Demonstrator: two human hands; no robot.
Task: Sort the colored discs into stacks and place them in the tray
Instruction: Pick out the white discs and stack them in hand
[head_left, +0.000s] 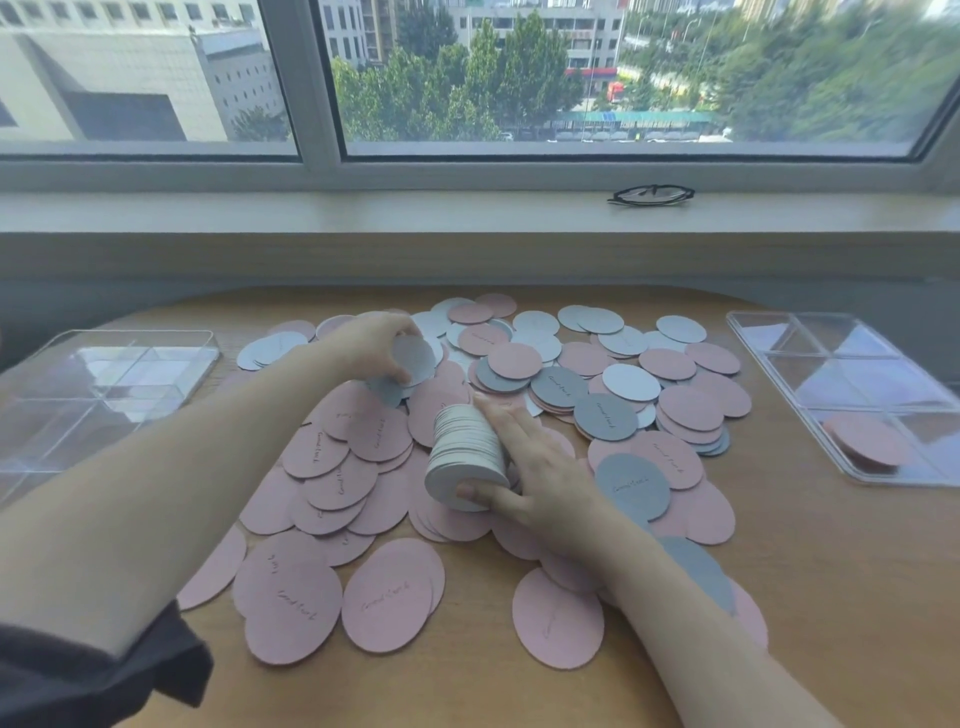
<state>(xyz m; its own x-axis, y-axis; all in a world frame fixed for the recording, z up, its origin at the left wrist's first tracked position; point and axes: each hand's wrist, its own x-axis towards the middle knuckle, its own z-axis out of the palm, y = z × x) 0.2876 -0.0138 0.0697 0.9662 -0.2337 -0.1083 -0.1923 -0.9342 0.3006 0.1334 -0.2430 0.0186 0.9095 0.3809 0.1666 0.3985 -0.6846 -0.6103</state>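
Between hands: grey stack (467, 457) gripped by right hand (540, 467); left hand (374, 348) pinches disc (413, 358).

Wooden table (831, 597): pink/grey discs (332, 483) heaped centre; clear trays left (104, 384), right (841, 384), apparently compartmented.

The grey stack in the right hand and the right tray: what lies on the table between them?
In the head view, loose pink and grey discs cover the table between the stack and the right tray, then a bare strip of table.
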